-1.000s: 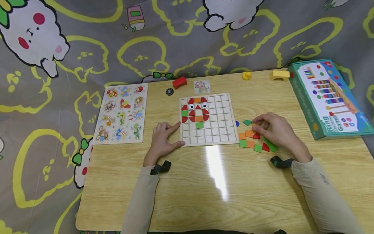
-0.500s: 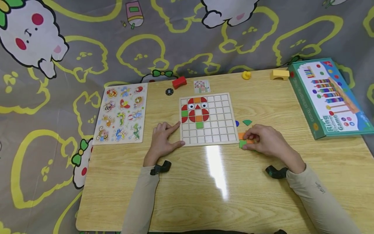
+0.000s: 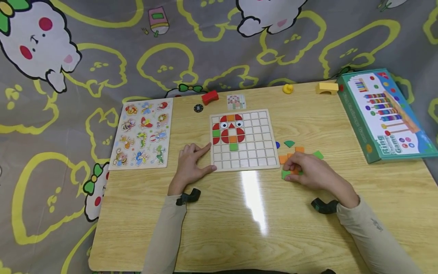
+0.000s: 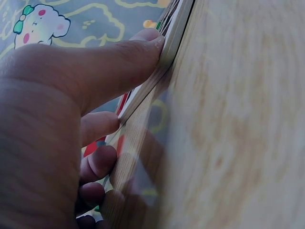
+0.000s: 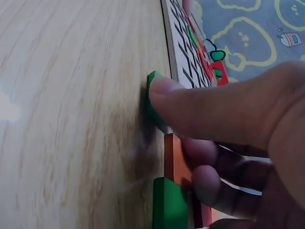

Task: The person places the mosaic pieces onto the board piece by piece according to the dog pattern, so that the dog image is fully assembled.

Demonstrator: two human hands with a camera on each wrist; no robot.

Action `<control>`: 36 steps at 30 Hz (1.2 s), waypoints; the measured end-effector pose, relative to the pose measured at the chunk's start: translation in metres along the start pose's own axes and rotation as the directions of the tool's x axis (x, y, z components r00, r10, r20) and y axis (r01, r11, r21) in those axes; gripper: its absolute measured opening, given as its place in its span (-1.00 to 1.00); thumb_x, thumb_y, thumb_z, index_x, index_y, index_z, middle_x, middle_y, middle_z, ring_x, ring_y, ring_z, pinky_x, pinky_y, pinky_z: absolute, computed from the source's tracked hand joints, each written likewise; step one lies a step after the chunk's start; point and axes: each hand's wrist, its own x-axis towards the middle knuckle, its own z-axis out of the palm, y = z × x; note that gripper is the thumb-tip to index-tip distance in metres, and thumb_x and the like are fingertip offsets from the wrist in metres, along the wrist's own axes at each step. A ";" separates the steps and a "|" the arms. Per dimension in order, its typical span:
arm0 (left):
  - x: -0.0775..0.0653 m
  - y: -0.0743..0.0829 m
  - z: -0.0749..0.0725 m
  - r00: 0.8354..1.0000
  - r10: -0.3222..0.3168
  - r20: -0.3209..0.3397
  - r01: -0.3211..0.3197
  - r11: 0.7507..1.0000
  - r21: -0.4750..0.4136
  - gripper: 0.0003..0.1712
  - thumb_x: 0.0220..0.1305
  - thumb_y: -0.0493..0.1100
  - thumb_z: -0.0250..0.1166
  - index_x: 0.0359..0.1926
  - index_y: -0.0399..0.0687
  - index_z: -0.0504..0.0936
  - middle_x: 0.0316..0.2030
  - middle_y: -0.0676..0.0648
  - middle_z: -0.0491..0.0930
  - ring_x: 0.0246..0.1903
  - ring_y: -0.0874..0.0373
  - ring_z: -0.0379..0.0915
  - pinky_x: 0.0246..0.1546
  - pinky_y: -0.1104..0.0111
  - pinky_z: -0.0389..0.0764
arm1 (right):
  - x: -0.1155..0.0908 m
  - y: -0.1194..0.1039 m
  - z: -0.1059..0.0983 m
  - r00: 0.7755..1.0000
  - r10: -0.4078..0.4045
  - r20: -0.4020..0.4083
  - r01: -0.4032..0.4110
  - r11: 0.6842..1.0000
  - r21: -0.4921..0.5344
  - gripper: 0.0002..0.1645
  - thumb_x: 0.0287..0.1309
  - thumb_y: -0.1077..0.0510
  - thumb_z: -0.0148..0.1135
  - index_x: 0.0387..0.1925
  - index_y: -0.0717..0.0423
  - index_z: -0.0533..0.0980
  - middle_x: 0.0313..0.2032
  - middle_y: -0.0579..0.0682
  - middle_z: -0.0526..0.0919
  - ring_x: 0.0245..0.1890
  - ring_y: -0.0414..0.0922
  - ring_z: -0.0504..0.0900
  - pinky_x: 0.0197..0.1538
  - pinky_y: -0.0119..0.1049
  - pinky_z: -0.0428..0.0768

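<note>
A framed wooden grid board (image 3: 258, 147) lies mid-table, with red, green and orange tiles and two eye pieces set in its upper left. My left hand (image 3: 190, 163) touches the board's left edge with spread thumb and index finger. To the board's right, my right hand (image 3: 314, 171) pinches a green square tile (image 3: 284, 174) at the tabletop. The right wrist view shows the thumb on this tile's side; the index fingertip is hidden. Beneath and around the right hand lie orange tiles (image 3: 299, 149), a green tile (image 3: 318, 155) and, in the right wrist view, another green tile (image 5: 172, 205).
A green quarter-round piece (image 3: 289, 144) and a blue piece (image 3: 277, 145) lie beside the board. Behind it are a picture card (image 3: 236, 102), red block (image 3: 210, 97), black chip (image 3: 198, 108), yellow duck (image 3: 288, 88) and yellow arch block (image 3: 327, 88). An insect puzzle (image 3: 140, 133) and game box (image 3: 390, 118) flank them.
My right hand has moved left and toward me from the far tiles to the green square tile, which has shifted slightly toward me. The left hand stays at the board's edge.
</note>
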 end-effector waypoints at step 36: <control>0.001 -0.001 -0.001 1.000 0.005 -0.005 -0.005 1.000 0.007 -0.04 -0.01 0.40 0.41 0.43 0.37 0.34 -0.15 0.05 0.38 -0.21 0.12 0.13 -0.13 0.22 0.12 | 0.109 -0.065 0.058 0.958 -0.114 -0.262 0.181 0.952 0.246 -0.61 -0.08 0.08 0.59 -0.17 0.06 0.68 -0.29 -0.07 0.68 -0.39 -0.20 0.55 -0.29 -0.31 0.49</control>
